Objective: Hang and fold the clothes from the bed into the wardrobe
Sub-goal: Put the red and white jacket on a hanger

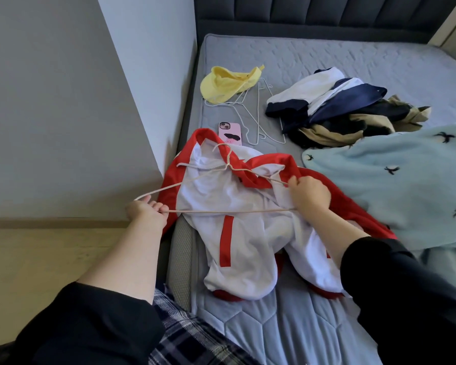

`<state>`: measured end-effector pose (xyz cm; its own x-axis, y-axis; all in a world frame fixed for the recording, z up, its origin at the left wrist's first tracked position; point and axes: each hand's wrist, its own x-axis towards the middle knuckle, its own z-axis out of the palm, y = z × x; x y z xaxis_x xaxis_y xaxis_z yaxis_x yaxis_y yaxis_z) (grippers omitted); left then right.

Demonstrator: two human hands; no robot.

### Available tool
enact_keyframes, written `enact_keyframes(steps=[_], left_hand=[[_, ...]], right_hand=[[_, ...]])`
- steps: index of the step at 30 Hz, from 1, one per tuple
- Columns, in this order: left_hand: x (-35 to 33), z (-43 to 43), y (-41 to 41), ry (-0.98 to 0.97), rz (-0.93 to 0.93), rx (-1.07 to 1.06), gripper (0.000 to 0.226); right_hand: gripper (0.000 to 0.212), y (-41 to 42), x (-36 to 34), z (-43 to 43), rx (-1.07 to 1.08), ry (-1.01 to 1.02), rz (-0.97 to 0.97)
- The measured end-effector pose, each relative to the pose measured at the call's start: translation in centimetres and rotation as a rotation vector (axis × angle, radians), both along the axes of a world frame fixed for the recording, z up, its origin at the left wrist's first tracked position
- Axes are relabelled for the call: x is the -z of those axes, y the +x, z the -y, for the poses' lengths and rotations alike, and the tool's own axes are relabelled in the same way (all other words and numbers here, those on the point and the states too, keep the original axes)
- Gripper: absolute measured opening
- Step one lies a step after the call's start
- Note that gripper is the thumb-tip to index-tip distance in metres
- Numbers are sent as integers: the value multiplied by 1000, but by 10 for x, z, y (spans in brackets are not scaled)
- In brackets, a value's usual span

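On bed (327,61): left hand (145,210) grips hanger (221,211) corner; right hand (309,194) seemingly clutches red-white jacket (221,191).

The person wore a black top with loose, plain sleeves: the left sleeve (90,325) and the right sleeve (406,299) each ended partway along the forearm, leaving the wrist and hand bare. Beside the left sleeve, at the lower edge of the view, showed a checked garment (190,335) in dark navy, grey and white, its kind uncertain.
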<state>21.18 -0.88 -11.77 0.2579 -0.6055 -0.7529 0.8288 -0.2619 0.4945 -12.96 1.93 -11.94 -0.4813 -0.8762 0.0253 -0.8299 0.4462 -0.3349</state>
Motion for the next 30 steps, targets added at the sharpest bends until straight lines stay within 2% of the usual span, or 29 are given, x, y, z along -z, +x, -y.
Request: enact_keyframes(steps=[3, 6, 9, 11, 15, 18, 22, 25, 30], left_hand=[[-5, -4, -8, -6, 5, 28, 37], [-9, -4, -17, -108, -16, 99, 40], [-15, -4, -16, -229, -81, 156, 35], [-18, 0, -8, -262, -103, 162, 32], [-17, 12, 5, -305, -134, 143, 25], [-11, 18, 9, -309, -124, 153, 32], [1, 21, 11, -278, -88, 225, 45], [5, 20, 14, -284, -104, 299, 46], [5, 14, 9, -312, -63, 554, 36]], right_hand=[[38, 31, -7, 16, -157, -26, -155], [19, 50, -16, 35, -191, -192, -111], [12, 56, -25, 60, -124, -303, -40], [16, 59, -28, 76, -119, -244, -7], [50, 79, -26, 100, -255, -29, -7], [53, 89, -15, 104, -346, 66, -43], [45, 86, 8, 105, -384, 138, -193], [28, 77, 12, 108, -404, 120, -27], [8, 50, -7, 111, -518, 157, 328]])
